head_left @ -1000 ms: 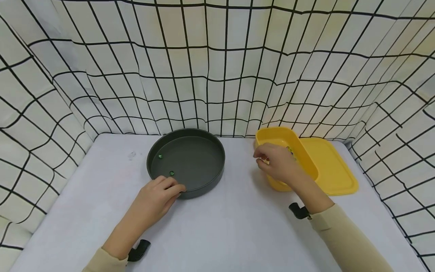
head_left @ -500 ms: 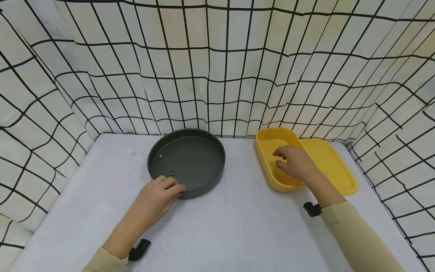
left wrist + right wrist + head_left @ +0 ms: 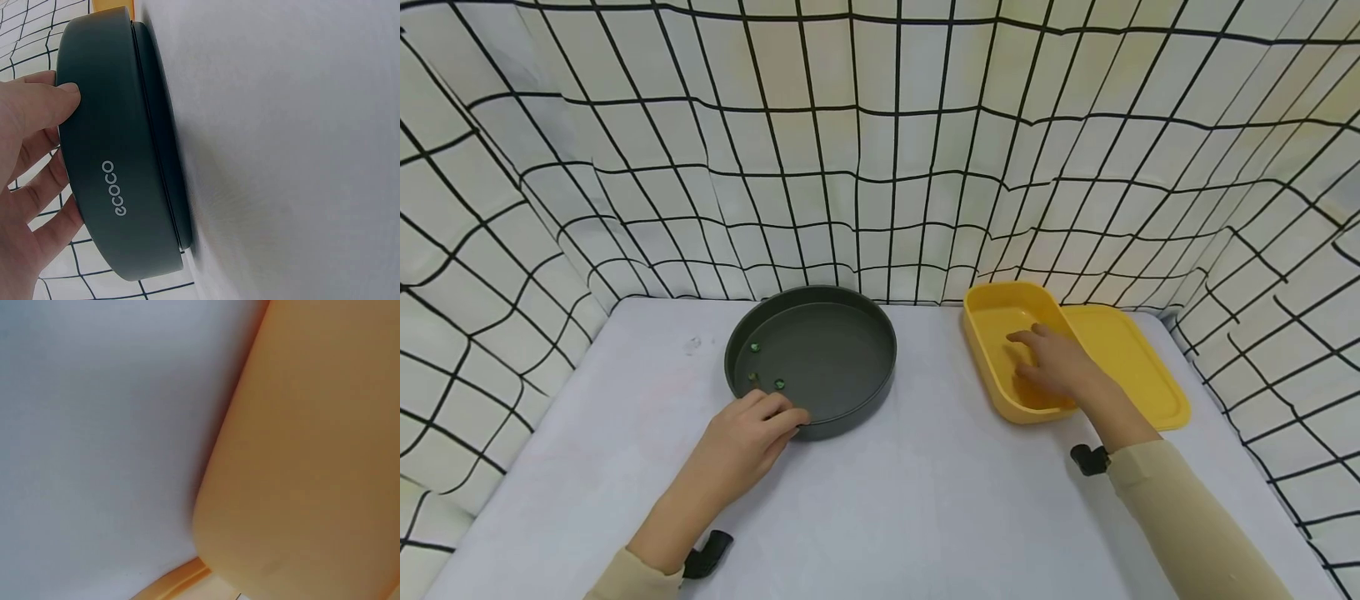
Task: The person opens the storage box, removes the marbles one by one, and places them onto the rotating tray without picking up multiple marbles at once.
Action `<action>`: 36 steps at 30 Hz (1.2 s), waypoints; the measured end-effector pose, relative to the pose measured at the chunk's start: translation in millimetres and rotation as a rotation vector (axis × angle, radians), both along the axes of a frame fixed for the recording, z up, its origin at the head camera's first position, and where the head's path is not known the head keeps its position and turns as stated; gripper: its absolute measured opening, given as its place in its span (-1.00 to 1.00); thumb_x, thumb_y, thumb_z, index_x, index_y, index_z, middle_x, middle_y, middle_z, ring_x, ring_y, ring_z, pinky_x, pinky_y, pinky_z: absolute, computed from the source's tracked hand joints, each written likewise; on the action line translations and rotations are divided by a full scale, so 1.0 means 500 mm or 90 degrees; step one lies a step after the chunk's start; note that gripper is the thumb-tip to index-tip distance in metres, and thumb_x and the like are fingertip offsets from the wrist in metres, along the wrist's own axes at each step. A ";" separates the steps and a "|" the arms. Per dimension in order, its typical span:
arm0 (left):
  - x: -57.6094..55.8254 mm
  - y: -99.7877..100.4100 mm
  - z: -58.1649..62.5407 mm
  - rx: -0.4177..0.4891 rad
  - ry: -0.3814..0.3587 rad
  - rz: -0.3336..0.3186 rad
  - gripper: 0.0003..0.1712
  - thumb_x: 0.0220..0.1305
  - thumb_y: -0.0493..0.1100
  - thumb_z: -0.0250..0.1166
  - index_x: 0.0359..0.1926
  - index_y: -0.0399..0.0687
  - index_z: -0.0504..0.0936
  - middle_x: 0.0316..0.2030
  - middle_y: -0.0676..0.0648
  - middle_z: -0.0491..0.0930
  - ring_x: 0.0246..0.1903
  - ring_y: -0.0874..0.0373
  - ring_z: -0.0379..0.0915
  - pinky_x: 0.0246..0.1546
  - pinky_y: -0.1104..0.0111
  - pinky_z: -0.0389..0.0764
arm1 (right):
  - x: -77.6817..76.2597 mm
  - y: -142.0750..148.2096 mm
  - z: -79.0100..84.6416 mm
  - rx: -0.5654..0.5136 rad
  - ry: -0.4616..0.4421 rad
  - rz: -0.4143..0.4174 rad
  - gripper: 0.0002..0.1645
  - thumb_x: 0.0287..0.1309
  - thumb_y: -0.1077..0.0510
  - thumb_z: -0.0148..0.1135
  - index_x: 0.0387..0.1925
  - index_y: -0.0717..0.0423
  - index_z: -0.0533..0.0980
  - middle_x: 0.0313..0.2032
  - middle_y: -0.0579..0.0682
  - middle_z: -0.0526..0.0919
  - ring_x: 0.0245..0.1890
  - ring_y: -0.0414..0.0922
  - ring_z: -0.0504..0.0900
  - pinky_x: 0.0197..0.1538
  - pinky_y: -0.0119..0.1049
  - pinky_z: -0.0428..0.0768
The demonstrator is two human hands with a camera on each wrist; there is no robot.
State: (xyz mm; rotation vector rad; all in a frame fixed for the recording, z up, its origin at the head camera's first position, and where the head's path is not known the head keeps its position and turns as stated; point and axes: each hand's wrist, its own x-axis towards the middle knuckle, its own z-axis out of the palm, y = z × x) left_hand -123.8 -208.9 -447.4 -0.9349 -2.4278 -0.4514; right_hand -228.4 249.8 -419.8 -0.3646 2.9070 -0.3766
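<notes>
My left hand (image 3: 747, 442) pinches the near rim of a round dark green tray (image 3: 820, 350). In the left wrist view, the thumb presses the tray's outer wall (image 3: 103, 125), marked "ecoco", and the fingers reach over the rim. Inside the tray lie small green bead-like pieces, one (image 3: 756, 347) toward the far left and two closer to my left hand, a dull one (image 3: 753, 377) and a shinier one (image 3: 779, 384). My right hand (image 3: 1056, 364) is down inside a yellow box (image 3: 981, 333), its fingers loosely extended. Whatever lies under that hand is hidden.
A flat yellow lid (image 3: 1138, 375) lies right of the box, partly behind it. The white table (image 3: 910, 500) meets a black-lined grid curtain (image 3: 880, 200) at the back and sides. The right wrist view shows mostly the box's outer wall (image 3: 300, 456).
My right hand has moved right, from over the box's left edge into the box, its fingers now extended. A third small piece shows in the tray. The left hand stays put.
</notes>
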 end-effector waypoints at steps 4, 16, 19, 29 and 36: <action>0.001 0.000 0.001 0.007 0.017 -0.002 -0.61 -0.03 -0.35 0.55 -0.20 0.15 0.72 -0.30 0.16 0.61 -0.30 0.21 0.47 -0.34 0.32 0.61 | 0.000 0.004 -0.008 -0.006 -0.032 0.000 -0.36 0.32 0.08 0.15 0.40 0.11 0.34 0.45 0.42 0.12 0.45 0.36 0.12 0.41 0.28 0.17; 0.002 0.000 0.002 0.010 0.010 -0.006 -0.63 -0.01 -0.34 0.54 -0.20 0.15 0.71 -0.30 0.16 0.61 -0.30 0.21 0.48 -0.33 0.31 0.61 | 0.005 0.001 -0.015 -0.014 -0.024 -0.011 -0.45 0.28 0.17 0.18 0.30 0.12 0.44 0.37 0.34 0.30 0.34 0.29 0.33 0.37 0.23 0.30; 0.003 0.000 0.003 0.010 0.005 -0.007 -0.64 0.00 -0.34 0.53 -0.20 0.15 0.71 -0.30 0.16 0.61 -0.29 0.20 0.47 -0.33 0.30 0.60 | 0.006 0.000 -0.020 -0.011 -0.006 -0.006 -0.53 0.28 0.21 0.16 0.22 0.10 0.51 0.30 0.31 0.38 0.21 0.21 0.46 0.31 0.18 0.40; 0.003 -0.001 0.002 0.007 0.014 -0.001 -0.61 -0.03 -0.35 0.54 -0.19 0.16 0.71 -0.29 0.17 0.62 -0.29 0.21 0.47 -0.32 0.32 0.61 | 0.003 -0.001 -0.035 -0.004 0.039 -0.004 -0.67 0.28 0.25 0.19 0.05 0.07 0.62 0.03 0.19 0.52 -0.13 0.06 0.51 0.11 0.03 0.56; 0.002 -0.001 0.002 0.007 0.012 -0.003 -0.61 -0.01 -0.35 0.53 -0.18 0.16 0.71 -0.29 0.16 0.61 -0.28 0.21 0.47 -0.32 0.32 0.61 | 0.003 0.000 -0.037 -0.002 0.039 -0.016 -0.72 0.29 0.25 0.20 0.01 0.07 0.63 -0.12 0.12 0.52 -0.20 0.04 0.48 0.01 -0.03 0.56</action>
